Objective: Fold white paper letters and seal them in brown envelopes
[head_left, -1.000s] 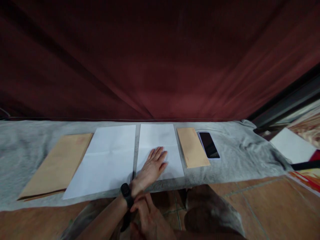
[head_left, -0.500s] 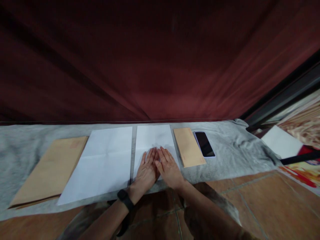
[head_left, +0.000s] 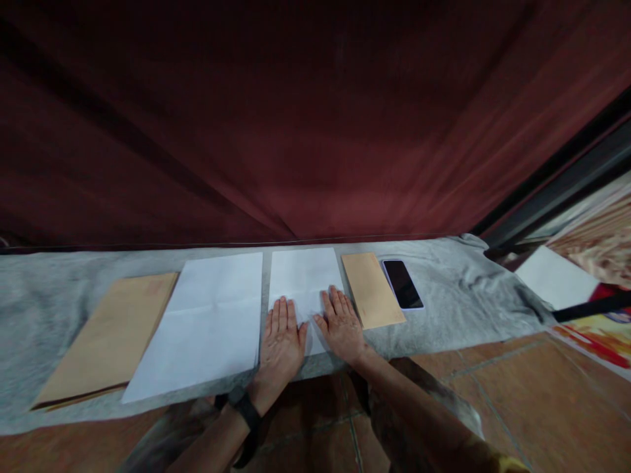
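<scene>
A narrow white sheet of paper (head_left: 303,276) lies on a grey cloth (head_left: 444,295) in front of me. My left hand (head_left: 280,338), with a black band on its wrist, lies flat and open on the sheet's near left part. My right hand (head_left: 341,326) lies flat and open on its near right part. The two hands are a little apart. A wider white sheet (head_left: 207,322) with fold creases lies just left of them. A small brown envelope (head_left: 371,289) lies just right of my right hand.
A large brown envelope (head_left: 108,335) lies at the left. A dark phone (head_left: 402,284) rests beside the small envelope. A dark red curtain (head_left: 296,118) hangs behind the cloth. Tiled floor (head_left: 493,407) lies below. Another white sheet (head_left: 557,279) sits at the far right.
My right hand came up from below onto the narrow sheet beside my left. Both hands then slid apart, toward the sheet's near edges.
</scene>
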Demonstrator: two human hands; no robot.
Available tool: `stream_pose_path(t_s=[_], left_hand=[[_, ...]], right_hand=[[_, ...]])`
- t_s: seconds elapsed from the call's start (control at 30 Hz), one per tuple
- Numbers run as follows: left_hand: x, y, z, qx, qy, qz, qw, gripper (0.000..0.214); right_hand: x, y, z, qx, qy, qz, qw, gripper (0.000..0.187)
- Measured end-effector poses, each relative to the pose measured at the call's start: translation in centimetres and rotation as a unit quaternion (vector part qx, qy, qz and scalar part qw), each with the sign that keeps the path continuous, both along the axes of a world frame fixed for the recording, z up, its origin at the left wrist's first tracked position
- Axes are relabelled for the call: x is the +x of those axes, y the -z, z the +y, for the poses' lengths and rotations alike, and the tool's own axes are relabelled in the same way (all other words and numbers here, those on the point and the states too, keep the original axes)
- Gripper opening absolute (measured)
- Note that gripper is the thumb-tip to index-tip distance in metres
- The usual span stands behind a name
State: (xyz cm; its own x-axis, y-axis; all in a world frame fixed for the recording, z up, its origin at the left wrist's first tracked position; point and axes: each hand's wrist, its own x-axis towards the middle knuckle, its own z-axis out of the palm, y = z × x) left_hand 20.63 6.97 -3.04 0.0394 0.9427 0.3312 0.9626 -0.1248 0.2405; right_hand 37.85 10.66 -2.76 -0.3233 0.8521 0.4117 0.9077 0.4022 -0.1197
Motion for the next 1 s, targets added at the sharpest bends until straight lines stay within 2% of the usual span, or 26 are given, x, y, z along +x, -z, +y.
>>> stream_pose_path(t_s=[0.13, 0.33, 0.43, 0.53, 0.73, 0.87, 1.0], left_hand=[[0.4, -1.0, 1.1, 0.006, 0.032, -0.002, 0.999, 0.063], [4.1, -2.6, 5.4, -0.016, 0.128, 0.015, 0.992, 0.058], [5.0, -2.3, 7.3, -0.049, 0.115, 0.032, 0.992, 0.058], [4.2, -1.8, 8.3, -0.058, 0.071, 0.044, 0.995, 0.061], [1.0, -1.1, 8.1, -0.018, -0.012, 0.052, 0.998, 0.064], [-0.2, -0.7, 6.7, 0.006, -0.043, 0.031, 0.999, 0.064], [-0.5, -0.6, 4.9, -0.011, -0.067, 0.037, 0.997, 0.064]], right_hand=[[-0.1, -0.2, 0.0, -0.011, 0.002, 0.011, 1.000, 0.061], [-0.1, -0.2, 0.1, -0.054, -0.006, -0.007, 0.999, 0.062], [-0.2, 0.0, 0.1, -0.038, -0.008, -0.001, 0.999, 0.063], [-0.3, 0.0, 0.1, -0.026, 0.000, 0.014, 1.000, 0.059], [-0.3, -0.4, 0.0, -0.034, 0.007, 0.030, 0.999, 0.057], [-0.2, -0.2, 0.0, -0.021, 0.006, 0.042, 0.999, 0.057], [-0.1, 0.0, 0.0, -0.010, 0.004, 0.043, 0.999, 0.057]])
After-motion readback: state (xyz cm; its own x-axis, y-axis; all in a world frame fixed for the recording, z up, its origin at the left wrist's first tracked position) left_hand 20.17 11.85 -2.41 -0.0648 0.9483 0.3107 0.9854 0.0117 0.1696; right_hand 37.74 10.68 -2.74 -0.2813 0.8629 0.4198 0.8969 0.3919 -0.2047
